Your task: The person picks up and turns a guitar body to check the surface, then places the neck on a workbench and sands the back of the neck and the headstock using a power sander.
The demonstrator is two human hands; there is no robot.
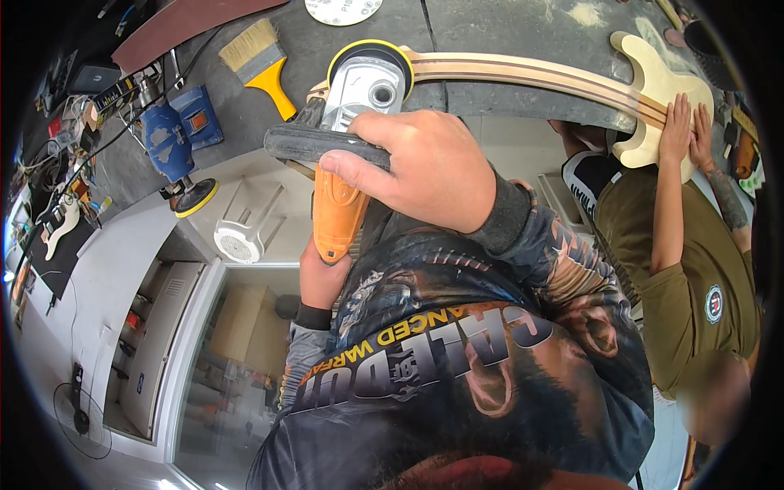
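An orange-and-silver angle sander (pixel 341 214) with a yellow-rimmed round pad (pixel 334 57) is in both my hands. My right hand (pixel 433 167) wraps round its black handle bar (pixel 298 144), thumb along the near side. Lower down, my left hand (pixel 323 276) is closed round the rear of the orange body, its fingers mostly hidden. Under the pad runs the left end of a striped wooden guitar neck (pixel 531 72); whether they touch, I cannot tell. At the right, a co-worker's two hands (pixel 690 131) press flat on the pale guitar body (pixel 639 77).
Left of the sander lie a yellow-handled brush (pixel 261 64) and a blue corded sander (pixel 167 140). A white disc (pixel 343 6) and a reddish-brown sheet (pixel 180 31) lie on the far side of the grey bench (pixel 482 28). A white stool (pixel 245 229) stands below; a co-worker (pixel 694 302) leans in.
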